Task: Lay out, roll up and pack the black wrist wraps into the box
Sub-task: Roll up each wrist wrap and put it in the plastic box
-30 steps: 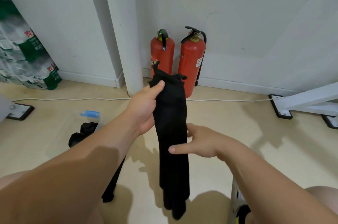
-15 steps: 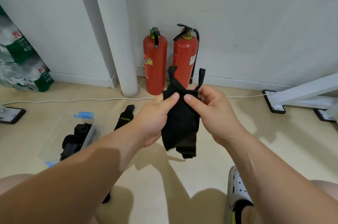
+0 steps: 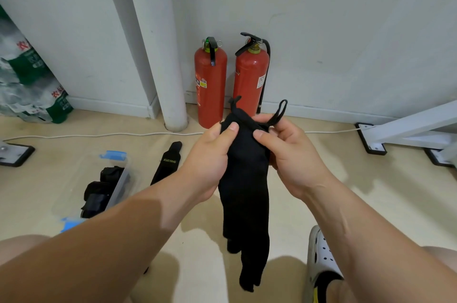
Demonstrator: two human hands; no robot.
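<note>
Left hand and right hand pinch the upper end of a black wrist wrap between thumbs and curled fingers, and its length hangs limp above the floor. Farther left, a second wrap lies flat just beside the clear box, which holds rolled wraps. Two fire extinguishers stand against the wall.

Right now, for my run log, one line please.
left hand: grips wrist wrap | right hand: pinches its top | box: left of hands

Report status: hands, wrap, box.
Both gripping: left hand, right hand on black wrist wrap, tail hanging. Floor box holds rolled wraps. A second wrap lies flat beside it.
</note>
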